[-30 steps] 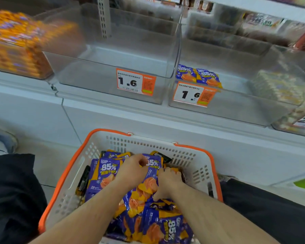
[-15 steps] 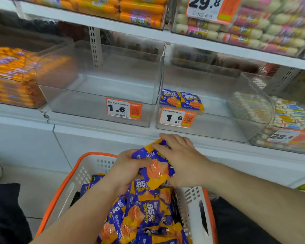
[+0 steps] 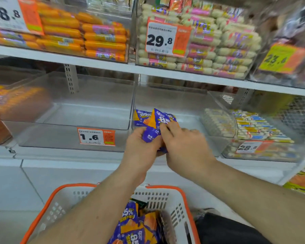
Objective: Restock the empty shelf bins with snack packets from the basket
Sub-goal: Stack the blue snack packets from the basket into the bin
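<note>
once lifted, packets [image 3: 156,127] at bin [image 3: 183,106]

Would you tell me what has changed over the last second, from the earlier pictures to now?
Both hands left the basket with a bunch of snack packets and rose to the front of the right bin; the left hand and right hand grip it together. Unchanged: the left bin is empty, and packets remain in the basket.

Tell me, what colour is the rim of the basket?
Orange, on a white basket. It shows in the head view, the only one.
</note>
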### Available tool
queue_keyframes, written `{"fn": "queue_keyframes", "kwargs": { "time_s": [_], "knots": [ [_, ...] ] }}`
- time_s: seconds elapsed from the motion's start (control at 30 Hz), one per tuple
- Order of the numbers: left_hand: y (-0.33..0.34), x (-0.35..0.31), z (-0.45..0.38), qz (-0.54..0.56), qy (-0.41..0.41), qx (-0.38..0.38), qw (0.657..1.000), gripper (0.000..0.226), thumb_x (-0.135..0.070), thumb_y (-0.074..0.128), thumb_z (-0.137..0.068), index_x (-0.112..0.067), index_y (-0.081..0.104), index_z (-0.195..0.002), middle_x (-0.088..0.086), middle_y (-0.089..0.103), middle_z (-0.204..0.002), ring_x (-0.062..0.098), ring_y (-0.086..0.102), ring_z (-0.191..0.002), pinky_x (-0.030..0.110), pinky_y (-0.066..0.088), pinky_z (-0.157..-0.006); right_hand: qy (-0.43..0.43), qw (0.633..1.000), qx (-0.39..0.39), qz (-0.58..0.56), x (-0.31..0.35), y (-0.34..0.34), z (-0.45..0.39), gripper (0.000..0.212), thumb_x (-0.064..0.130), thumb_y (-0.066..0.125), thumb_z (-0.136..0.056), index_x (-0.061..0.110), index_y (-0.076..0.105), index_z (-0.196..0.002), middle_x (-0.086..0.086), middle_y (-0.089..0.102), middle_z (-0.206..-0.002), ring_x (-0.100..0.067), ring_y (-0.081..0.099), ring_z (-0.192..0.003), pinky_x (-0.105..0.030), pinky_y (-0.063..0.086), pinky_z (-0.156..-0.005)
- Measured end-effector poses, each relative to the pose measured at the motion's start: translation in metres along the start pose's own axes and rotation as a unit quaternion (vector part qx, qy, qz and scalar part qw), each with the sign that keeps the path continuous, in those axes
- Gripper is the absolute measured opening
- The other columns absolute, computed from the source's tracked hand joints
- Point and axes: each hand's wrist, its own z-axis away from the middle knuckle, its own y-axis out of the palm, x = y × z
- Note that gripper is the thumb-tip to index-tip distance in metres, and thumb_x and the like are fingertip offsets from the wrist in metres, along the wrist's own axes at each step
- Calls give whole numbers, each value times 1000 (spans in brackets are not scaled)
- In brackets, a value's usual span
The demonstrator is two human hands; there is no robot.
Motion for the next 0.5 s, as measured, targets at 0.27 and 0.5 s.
{"fn": "queue_keyframes", "kwargs": {
  "time_s": [0.27, 0.5],
  "knots": [
    [-11, -28, -78, -505, 298, -32, 809, 48, -45, 53, -85, -18, 58, -124, -2, 52, -132, 17, 44, -124, 32, 34, -101, 29, 997, 49, 48, -105, 30, -50, 37, 5, 58, -77, 12, 58, -113, -10, 58, -104, -35, 65, -78, -31, 29, -51],
    [-24, -3, -108, -640, 163, -58, 748, 54, -35, 62, -86, -16, 51, -135, -2, 23, -156, 27, 41, -130, 44, 45, -95, 72, 946, 309, 58, -149, 107, -73, 39, 13, 50, -91, 28, 61, -125, -5, 63, -121, -29, 61, -110, -31, 46, -80]
  ]
}}
